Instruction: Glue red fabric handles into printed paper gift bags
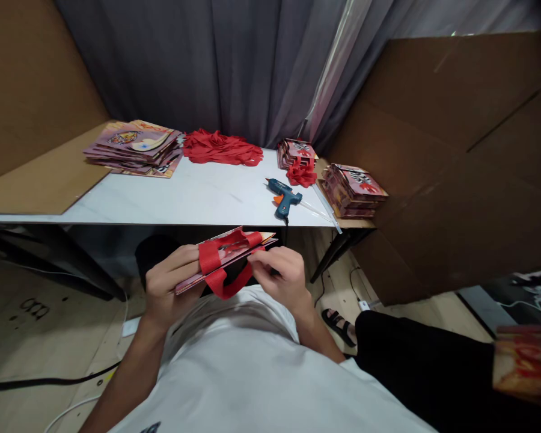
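Note:
A folded printed paper bag [233,251] with red ribbon handles is held in front of my white shirt, below the table's front edge. My left hand [172,275] grips its left end, fingers and thumb closed around the flat layers. At the other end, the fingertips of my right hand [283,273] pinch a red ribbon handle [229,287] that loops down on the near side. A second ribbon strap runs across the upper side. A blue glue gun [284,197] with an orange trigger lies on the table beyond my right hand.
On the white table [198,198] lie a stack of flat printed bags [137,144], a heap of red ribbons [223,147] and two right-hand piles of bags [354,192]. Cardboard panels [446,150] flank the table. Another person's dark-clothed leg [401,355] extends at right.

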{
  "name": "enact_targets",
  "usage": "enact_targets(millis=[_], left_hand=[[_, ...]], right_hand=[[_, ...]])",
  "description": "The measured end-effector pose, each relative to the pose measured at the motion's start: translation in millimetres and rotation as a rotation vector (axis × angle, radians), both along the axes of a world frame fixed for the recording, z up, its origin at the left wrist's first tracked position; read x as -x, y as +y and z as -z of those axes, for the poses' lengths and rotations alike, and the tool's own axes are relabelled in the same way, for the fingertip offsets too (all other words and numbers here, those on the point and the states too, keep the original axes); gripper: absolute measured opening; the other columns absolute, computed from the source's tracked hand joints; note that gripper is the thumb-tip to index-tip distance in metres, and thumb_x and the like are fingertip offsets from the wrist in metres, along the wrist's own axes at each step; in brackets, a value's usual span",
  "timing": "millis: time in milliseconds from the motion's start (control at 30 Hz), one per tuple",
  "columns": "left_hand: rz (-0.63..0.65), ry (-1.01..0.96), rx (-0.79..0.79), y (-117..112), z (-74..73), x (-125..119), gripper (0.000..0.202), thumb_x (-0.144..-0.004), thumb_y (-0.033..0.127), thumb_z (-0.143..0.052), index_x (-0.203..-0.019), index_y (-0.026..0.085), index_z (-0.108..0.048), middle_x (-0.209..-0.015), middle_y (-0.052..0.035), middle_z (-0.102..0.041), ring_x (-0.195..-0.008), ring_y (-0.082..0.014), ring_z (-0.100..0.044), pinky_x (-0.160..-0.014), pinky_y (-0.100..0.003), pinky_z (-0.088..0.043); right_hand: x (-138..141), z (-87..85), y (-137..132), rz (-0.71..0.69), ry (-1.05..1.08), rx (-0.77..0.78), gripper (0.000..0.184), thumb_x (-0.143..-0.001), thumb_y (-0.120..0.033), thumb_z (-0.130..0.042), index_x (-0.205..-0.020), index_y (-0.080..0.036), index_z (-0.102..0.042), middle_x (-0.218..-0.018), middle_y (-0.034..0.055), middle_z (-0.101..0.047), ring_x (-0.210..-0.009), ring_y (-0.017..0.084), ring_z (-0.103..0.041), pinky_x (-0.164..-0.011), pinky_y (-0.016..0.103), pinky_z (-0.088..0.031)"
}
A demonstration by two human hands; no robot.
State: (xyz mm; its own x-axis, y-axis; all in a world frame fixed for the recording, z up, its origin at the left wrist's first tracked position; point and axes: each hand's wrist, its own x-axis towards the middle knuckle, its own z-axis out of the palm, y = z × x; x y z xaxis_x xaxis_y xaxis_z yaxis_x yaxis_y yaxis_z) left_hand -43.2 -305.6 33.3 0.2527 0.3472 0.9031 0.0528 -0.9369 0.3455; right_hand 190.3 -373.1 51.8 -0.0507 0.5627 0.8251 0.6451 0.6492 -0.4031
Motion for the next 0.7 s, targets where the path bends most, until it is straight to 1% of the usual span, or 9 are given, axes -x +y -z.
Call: enact_targets(millis=[100, 167, 267, 367, 500, 700], left_hand=[[0.021, -0.002, 0.009, 0, 1.3, 1, 0.026, -0.094, 0.016, -0.083, -0.119, 0.024, -0.084, -0.107, -0.0093, -0.082, -0.098, -0.0265, -0.079, -0.081, -0.040, -0.065], [0.005, -0.005, 0.021, -1, 2.2, 2, 0.025, -0.095, 0.018, -0.083, -0.119, 0.025, -0.085, -0.108, -0.0085, -0.082, -0.098, -0.0259, -0.079, -0.083, -0.039, -0.066], [-0.033, -0.007, 0.026, -1, 2.6, 2, 0.023, -0.097, 0.020, -0.082, -0.118, 0.027, -0.085, -0.108, -0.0071, -0.083, -0.094, -0.0240, -0.079, -0.082, -0.037, -0.066], [-0.041, -0.014, 0.016, 0, 2.6, 2, 0.022, -0.096, 0.020, -0.083, -0.117, 0.026, -0.086, -0.106, -0.0071, -0.084, -0.093, -0.0237, -0.080, -0.081, -0.037, -0.066], [-0.044, -0.015, -0.012, 1, 3.2, 3, 0.015, -0.098, 0.022, -0.082, -0.112, 0.023, -0.086, -0.104, -0.0076, -0.083, -0.093, -0.0241, -0.080, -0.083, -0.038, -0.066], [-0.046, 0.038, -0.012, 1, 2.6, 3, 0.014, -0.097, 0.023, -0.084, -0.111, 0.021, -0.084, -0.106, -0.0100, -0.083, -0.096, -0.0248, -0.079, -0.085, -0.039, -0.065]], right_hand=[[4, -0.6, -2, -0.036, 0.049, -0.005, 0.015, -0.100, -0.017, -0.066, -0.093, -0.024, -0.077, -0.063, -0.0033, -0.069, -0.053, 0.013, -0.059, -0.060, 0.028, -0.050], [3, -3.4, -4, -0.018, 0.102, -0.032, 0.013, -0.101, -0.019, -0.067, -0.092, -0.024, -0.076, -0.061, -0.0037, -0.067, -0.052, 0.013, -0.058, -0.059, 0.028, -0.050], [-1, -8.6, -6, 0.036, 0.144, -0.059, 0.013, -0.104, -0.023, -0.067, -0.097, -0.022, -0.078, -0.062, -0.0029, -0.066, -0.052, 0.013, -0.057, -0.058, 0.028, -0.050], [-6, -10.6, -5, 0.038, 0.136, -0.037, 0.012, -0.106, -0.025, -0.069, -0.105, -0.021, -0.080, -0.063, -0.0031, -0.067, -0.052, 0.012, -0.058, -0.059, 0.028, -0.051], [-6, -6.7, -1, 0.024, 0.103, 0.011, 0.012, -0.106, -0.026, -0.071, -0.109, -0.020, -0.081, -0.064, -0.0031, -0.069, -0.053, 0.011, -0.059, -0.062, 0.027, -0.052], [-5, -1.5, 0, 0.008, 0.094, 0.027, 0.009, -0.104, -0.020, -0.071, -0.102, -0.020, -0.080, -0.066, -0.0031, -0.069, -0.055, 0.011, -0.060, -0.062, 0.026, -0.051]])
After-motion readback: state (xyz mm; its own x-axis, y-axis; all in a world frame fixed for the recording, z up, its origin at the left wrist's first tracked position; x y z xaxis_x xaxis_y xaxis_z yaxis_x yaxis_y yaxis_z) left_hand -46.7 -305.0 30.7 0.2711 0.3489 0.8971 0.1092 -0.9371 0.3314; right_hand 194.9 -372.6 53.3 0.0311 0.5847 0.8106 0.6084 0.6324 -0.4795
